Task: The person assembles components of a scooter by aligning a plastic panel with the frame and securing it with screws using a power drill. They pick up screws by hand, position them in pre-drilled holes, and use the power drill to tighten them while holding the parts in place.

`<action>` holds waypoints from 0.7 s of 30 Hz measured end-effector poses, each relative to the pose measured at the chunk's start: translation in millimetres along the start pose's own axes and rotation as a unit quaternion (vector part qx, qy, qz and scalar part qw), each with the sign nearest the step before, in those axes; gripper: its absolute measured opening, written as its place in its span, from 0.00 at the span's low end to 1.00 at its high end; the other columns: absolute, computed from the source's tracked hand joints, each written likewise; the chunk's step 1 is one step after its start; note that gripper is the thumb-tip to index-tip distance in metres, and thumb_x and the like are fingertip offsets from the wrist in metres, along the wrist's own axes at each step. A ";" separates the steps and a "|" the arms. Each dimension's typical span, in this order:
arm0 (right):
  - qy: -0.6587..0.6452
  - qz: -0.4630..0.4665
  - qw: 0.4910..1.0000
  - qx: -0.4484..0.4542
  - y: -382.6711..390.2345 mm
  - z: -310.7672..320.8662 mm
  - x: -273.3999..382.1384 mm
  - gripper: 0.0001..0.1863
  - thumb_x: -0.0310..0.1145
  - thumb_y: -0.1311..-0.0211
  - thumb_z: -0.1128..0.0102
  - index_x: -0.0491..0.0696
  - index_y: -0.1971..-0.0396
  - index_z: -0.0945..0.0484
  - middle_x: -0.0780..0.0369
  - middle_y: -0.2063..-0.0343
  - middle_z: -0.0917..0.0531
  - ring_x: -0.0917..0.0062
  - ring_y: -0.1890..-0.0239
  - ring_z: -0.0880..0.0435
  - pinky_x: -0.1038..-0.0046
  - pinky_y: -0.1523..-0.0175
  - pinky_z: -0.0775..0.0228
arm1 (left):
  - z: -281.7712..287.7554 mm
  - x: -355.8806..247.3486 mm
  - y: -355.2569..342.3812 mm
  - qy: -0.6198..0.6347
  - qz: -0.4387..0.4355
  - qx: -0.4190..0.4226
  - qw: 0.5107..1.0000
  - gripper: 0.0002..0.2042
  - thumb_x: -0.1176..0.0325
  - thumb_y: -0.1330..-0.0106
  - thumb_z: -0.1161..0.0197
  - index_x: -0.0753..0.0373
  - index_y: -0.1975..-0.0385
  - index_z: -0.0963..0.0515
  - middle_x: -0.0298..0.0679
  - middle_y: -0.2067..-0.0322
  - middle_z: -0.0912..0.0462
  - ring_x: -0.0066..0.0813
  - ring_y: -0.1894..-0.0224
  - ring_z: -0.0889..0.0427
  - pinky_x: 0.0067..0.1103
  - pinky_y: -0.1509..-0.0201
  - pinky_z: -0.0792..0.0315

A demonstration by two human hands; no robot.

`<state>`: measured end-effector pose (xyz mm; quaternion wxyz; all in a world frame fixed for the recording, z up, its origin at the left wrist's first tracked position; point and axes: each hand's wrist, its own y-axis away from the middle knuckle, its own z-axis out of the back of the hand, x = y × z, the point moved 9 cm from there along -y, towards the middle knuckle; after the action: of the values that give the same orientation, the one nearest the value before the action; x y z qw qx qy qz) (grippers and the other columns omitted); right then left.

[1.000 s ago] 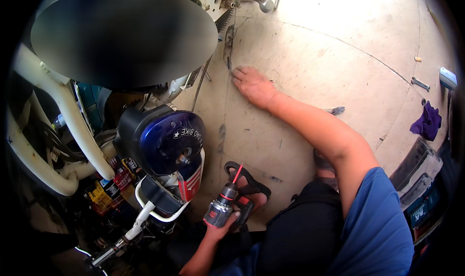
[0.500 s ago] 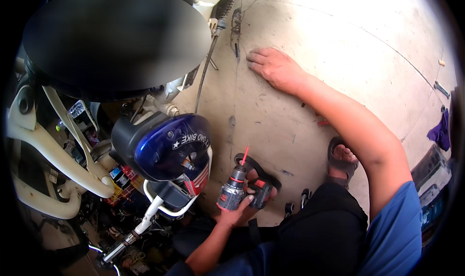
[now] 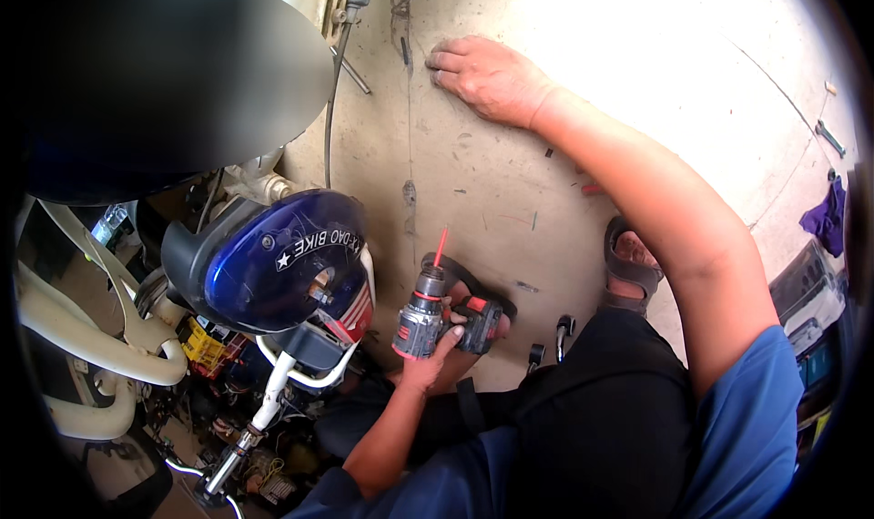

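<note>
My left hand [image 3: 424, 371] is wrapped round the grip of a grey and black cordless drill [image 3: 420, 326] with red accents. A long red bit [image 3: 442, 246] sticks up from its chuck, pointing away from me. Palm down over the concrete floor [image 3: 510, 168], my right hand [image 3: 487, 77] has its fingers together and slightly bent, with fingertips at the floor. Nothing shows in it, though its underside is hidden. Just left of those fingertips lies a small dark stick-like piece [image 3: 405, 51]. Left of the drill is a bike's glossy blue rounded cover [image 3: 291, 264] with a bolt in it.
A white tubular frame [image 3: 91, 337] and a cable [image 3: 330, 127] stand at the left. A red-handled item [image 3: 593, 190] lies under my right forearm. At the far right are a wrench [image 3: 829, 138], a purple cloth [image 3: 826, 218] and a clear bin [image 3: 806, 291]. My sandalled foot [image 3: 631, 264] rests on the floor.
The view has shifted, so the bike and floor sit further left and slightly higher. The drill stays in my left hand, and my right hand remains at the floor by the dark piece.
</note>
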<state>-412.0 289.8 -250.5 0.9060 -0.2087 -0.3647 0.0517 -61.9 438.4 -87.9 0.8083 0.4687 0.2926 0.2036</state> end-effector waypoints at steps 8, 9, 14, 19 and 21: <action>-0.039 0.000 0.999 -0.012 -4.9 2.1 -3.1 0.11 0.26 0.44 0.43 0.43 0.61 0.17 0.61 0.50 0.17 0.66 0.43 0.22 0.69 0.36 0.27 | -3.7 -20.8 3.0 -0.003 -0.041 0.002 0.999 0.23 0.75 0.31 0.30 0.63 0.37 0.27 0.35 0.57 0.14 0.27 0.49 0.16 0.28 0.40 0.23; -0.037 -0.002 0.999 -0.010 -5.7 4.4 -2.0 0.11 0.25 0.44 0.43 0.43 0.61 0.17 0.60 0.50 0.17 0.66 0.43 0.22 0.69 0.36 0.27 | -7.5 -24.6 3.5 0.009 -0.033 0.005 0.999 0.24 0.76 0.31 0.30 0.63 0.37 0.29 0.36 0.56 0.14 0.29 0.48 0.16 0.30 0.38 0.24; -0.028 -0.005 1.000 0.004 -10.7 12.4 4.0 0.13 0.24 0.44 0.43 0.42 0.59 0.17 0.60 0.48 0.17 0.66 0.42 0.22 0.68 0.36 0.26 | -9.9 -23.4 12.6 0.024 -0.049 0.017 0.998 0.27 0.77 0.32 0.30 0.66 0.34 0.31 0.36 0.57 0.14 0.29 0.47 0.16 0.30 0.36 0.25; -0.039 -0.037 0.998 0.015 -13.1 11.2 8.4 0.14 0.25 0.37 0.41 0.44 0.53 0.15 0.59 0.46 0.15 0.65 0.38 0.20 0.65 0.33 0.27 | -2.9 -23.7 34.8 0.056 -0.081 -0.012 0.995 0.25 0.77 0.33 0.29 0.67 0.36 0.27 0.36 0.56 0.16 0.26 0.51 0.16 0.27 0.42 0.24; -0.052 -0.050 0.997 0.002 -13.9 17.4 11.9 0.13 0.23 0.36 0.42 0.45 0.53 0.15 0.59 0.46 0.15 0.64 0.39 0.20 0.65 0.33 0.27 | 0.9 -19.5 41.4 0.088 -0.080 0.008 0.993 0.25 0.78 0.34 0.29 0.67 0.36 0.27 0.36 0.55 0.16 0.27 0.51 0.16 0.27 0.42 0.23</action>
<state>-415.9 286.0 -225.9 0.8876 -0.1848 -0.4216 0.0177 -78.1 445.9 -45.7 0.7895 0.4305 0.4002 0.1766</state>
